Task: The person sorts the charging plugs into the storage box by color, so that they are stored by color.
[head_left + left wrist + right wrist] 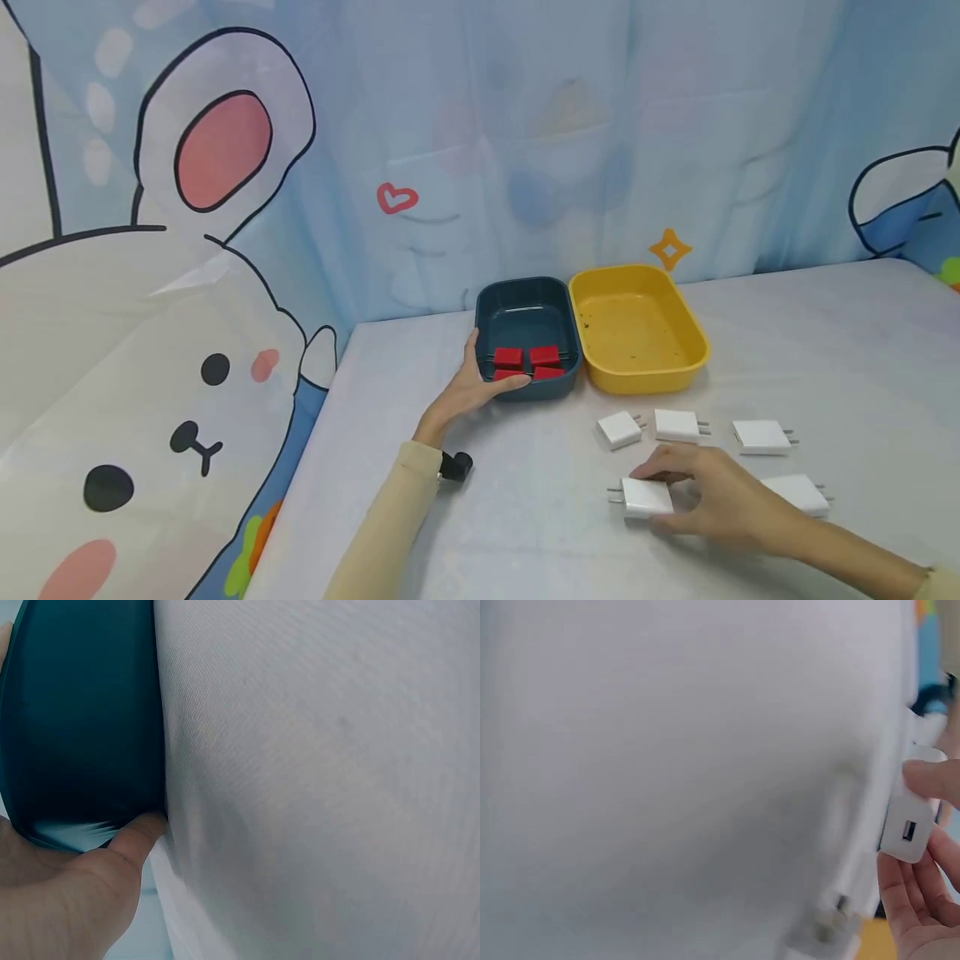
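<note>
My left hand (pixel 476 385) grips the near left corner of a dark teal tray (pixel 525 293), thumb along its near side and fingers up its left side. In the left wrist view the thumb (pixel 135 836) presses the wall of the tray (pixel 82 712). Red blocks with metal prongs (pixel 544 357) lie in the tray's near half. My right hand (pixel 720 500) pinches a white USB charger (pixel 647 497) between thumb and fingers, prongs pointing left. The right wrist view shows the USB port on this charger (pixel 907 829).
A yellow tray (pixel 637 379) stands against the teal tray's right side. Several more white chargers (pixel 677 425) lie on the white cloth before the trays and beside my right hand, prongs pointing right. A printed curtain (pixel 525 167) hangs behind the table.
</note>
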`<state>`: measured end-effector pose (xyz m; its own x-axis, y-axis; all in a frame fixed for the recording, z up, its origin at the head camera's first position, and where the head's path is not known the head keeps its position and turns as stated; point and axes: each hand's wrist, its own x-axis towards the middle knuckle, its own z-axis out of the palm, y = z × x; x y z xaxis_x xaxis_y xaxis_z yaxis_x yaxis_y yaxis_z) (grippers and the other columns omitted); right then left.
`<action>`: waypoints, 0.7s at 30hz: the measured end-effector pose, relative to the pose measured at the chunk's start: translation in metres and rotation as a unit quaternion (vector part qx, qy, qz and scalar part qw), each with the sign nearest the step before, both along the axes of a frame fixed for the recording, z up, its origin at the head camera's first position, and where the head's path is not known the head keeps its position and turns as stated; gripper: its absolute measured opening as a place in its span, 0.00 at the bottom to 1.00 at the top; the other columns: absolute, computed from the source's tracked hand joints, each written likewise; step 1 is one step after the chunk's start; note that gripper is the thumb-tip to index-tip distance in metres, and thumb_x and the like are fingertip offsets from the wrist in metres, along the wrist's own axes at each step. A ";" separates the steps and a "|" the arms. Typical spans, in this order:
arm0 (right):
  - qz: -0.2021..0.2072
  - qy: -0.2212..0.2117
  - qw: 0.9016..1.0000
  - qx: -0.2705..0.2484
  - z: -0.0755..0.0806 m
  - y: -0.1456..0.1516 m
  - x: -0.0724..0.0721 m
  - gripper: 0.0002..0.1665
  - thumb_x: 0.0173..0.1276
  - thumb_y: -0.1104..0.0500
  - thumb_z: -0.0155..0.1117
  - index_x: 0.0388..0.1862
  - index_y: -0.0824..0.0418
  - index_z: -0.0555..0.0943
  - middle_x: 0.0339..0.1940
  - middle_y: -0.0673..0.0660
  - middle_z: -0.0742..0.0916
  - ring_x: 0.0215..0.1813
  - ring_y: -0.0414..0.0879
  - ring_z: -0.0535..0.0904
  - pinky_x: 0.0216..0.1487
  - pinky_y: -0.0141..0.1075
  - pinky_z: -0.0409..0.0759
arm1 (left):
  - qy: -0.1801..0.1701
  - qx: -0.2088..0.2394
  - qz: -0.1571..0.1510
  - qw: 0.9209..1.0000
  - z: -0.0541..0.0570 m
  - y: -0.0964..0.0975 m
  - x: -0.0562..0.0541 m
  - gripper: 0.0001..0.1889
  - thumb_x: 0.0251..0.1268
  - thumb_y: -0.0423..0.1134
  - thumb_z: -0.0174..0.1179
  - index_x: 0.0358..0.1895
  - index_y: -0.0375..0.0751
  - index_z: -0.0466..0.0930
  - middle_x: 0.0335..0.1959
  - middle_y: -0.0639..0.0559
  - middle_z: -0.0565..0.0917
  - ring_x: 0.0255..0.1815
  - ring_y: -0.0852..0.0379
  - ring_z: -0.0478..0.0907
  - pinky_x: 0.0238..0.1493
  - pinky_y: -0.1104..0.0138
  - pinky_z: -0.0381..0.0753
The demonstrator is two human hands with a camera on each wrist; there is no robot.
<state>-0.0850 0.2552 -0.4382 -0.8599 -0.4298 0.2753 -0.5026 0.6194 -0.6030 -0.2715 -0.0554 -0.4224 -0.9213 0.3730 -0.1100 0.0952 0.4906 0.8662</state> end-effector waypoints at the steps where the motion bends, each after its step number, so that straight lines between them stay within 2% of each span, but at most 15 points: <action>1: -0.017 -0.025 1.000 0.000 0.008 0.003 -0.001 0.26 0.52 0.53 0.88 0.50 0.53 0.88 0.46 0.41 0.87 0.45 0.31 0.80 0.48 0.36 0.86 | -0.001 -0.001 0.000 1.000 0.000 0.000 0.000 0.64 0.62 0.58 0.71 0.86 0.51 0.29 0.86 0.40 0.46 0.84 0.40 0.49 0.78 0.38 0.57; 3: -0.049 -0.061 0.997 -0.006 0.025 0.009 -0.008 0.27 0.54 0.51 0.86 0.53 0.54 0.88 0.49 0.45 0.88 0.46 0.33 0.80 0.50 0.40 0.87 | -0.002 -0.004 0.001 1.000 -0.001 0.001 0.000 0.64 0.62 0.59 0.71 0.86 0.52 0.29 0.86 0.40 0.46 0.84 0.40 0.50 0.78 0.38 0.58; 6: -0.085 -0.049 0.995 -0.011 0.046 0.020 -0.025 0.28 0.56 0.54 0.86 0.54 0.59 0.88 0.49 0.50 0.89 0.45 0.37 0.81 0.51 0.41 0.87 | -0.002 -0.003 0.004 1.000 -0.002 0.002 0.001 0.64 0.62 0.58 0.72 0.86 0.52 0.29 0.86 0.40 0.46 0.84 0.40 0.49 0.78 0.38 0.57; 10: -0.113 -0.009 0.994 -0.003 0.066 0.035 -0.054 0.30 0.56 0.59 0.86 0.56 0.67 0.86 0.50 0.57 0.89 0.46 0.47 0.82 0.50 0.24 0.82 | -0.002 0.002 0.002 1.000 -0.002 0.001 0.001 0.64 0.62 0.58 0.72 0.86 0.52 0.29 0.86 0.41 0.46 0.84 0.40 0.49 0.78 0.38 0.58; 13: -0.128 -0.002 0.992 0.004 0.073 0.044 -0.074 0.30 0.56 0.61 0.85 0.57 0.70 0.85 0.50 0.62 0.87 0.47 0.54 0.82 0.47 0.15 0.75 | -0.001 0.003 0.001 1.000 -0.002 0.001 0.001 0.64 0.62 0.58 0.72 0.86 0.51 0.30 0.86 0.41 0.47 0.84 0.40 0.50 0.77 0.38 0.59; 14: -0.129 -0.001 0.992 0.007 0.074 0.046 -0.081 0.30 0.57 0.61 0.85 0.57 0.71 0.85 0.50 0.63 0.87 0.48 0.55 0.82 0.46 0.15 0.74 | -0.001 0.003 0.002 1.000 -0.002 0.001 0.001 0.64 0.62 0.58 0.72 0.86 0.52 0.30 0.86 0.41 0.47 0.84 0.40 0.50 0.77 0.38 0.59; 21: -0.137 -0.008 0.990 0.030 0.074 0.054 -0.124 0.28 0.57 0.64 0.84 0.54 0.75 0.85 0.46 0.65 0.87 0.44 0.58 0.84 0.40 0.30 0.85 | 0.003 0.007 0.001 1.000 -0.002 0.003 -0.003 0.64 0.61 0.58 0.72 0.86 0.52 0.29 0.86 0.42 0.50 0.83 0.42 0.52 0.76 0.39 0.62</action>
